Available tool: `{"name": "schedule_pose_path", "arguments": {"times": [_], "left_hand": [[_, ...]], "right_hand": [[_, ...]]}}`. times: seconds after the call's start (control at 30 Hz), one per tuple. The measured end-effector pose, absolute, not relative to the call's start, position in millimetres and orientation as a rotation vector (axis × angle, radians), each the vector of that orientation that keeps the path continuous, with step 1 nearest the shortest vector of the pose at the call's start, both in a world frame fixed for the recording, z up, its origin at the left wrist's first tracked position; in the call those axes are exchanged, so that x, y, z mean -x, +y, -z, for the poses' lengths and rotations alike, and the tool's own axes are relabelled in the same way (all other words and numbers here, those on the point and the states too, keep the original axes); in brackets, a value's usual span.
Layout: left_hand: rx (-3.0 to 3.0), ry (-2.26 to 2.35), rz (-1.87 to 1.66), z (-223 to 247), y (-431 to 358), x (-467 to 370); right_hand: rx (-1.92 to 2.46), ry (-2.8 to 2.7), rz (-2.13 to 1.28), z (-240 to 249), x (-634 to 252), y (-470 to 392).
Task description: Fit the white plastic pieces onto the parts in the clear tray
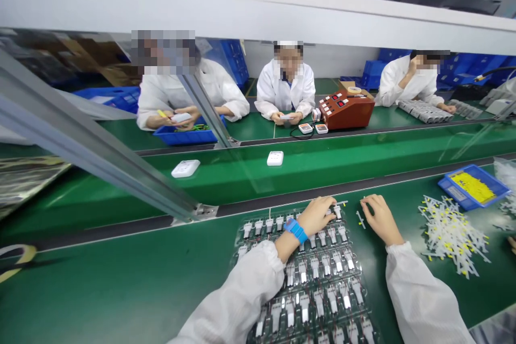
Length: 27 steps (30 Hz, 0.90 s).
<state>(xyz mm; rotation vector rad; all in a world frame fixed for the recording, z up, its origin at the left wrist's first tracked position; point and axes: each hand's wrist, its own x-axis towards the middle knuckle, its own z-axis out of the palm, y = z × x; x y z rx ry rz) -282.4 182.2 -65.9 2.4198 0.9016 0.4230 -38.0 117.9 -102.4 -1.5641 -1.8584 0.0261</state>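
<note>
My left hand point(318, 216), a blue band at its wrist, reaches over the far right corner of a clear plastic tray point(296, 285). Its fingers are closed at a small white part point(337, 212) there; what they grip is mostly hidden. By those fingertips lies a thin translucent strip with a yellow end point(342, 203). Just right of the tray, my right hand point(381, 219) has thumb and forefinger drawn together; anything between them is too small to name. Between the hands, a second yellow-marked strip point(360, 219) rests on the green table.
Right of my arm are a pile of yellow-tipped strips point(453, 234) and a blue bin of yellow pieces point(473, 187). A metal post point(121, 140) rises at left. White devices point(275, 158) sit on the green belt point(234, 172). Several co-workers sit opposite; another hand point(511, 244) shows at right.
</note>
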Motion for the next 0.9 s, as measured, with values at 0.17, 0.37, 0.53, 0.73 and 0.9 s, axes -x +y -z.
{"name": "schedule_pose_path", "arguments": {"times": [0.17,0.37,0.53,0.73,0.9], "left_hand": [[-2.475,0.945,-0.394,69,179,286],[-2.505,0.919,-0.428,82,172,287],[-2.499,0.924,-0.532,71,168,299],[-2.141,0.980,-0.834,28,180,278],[-2.037,1.041,-0.904,9,187,256]], "right_hand": [[1.566,-1.901,-0.035,104,42,113],[1.399,-1.954,-0.127,101,56,110],[1.277,-1.880,-0.177,82,81,91],[1.022,-1.875,-0.623,35,170,31],[0.936,-1.771,-0.980,23,216,9]]}}
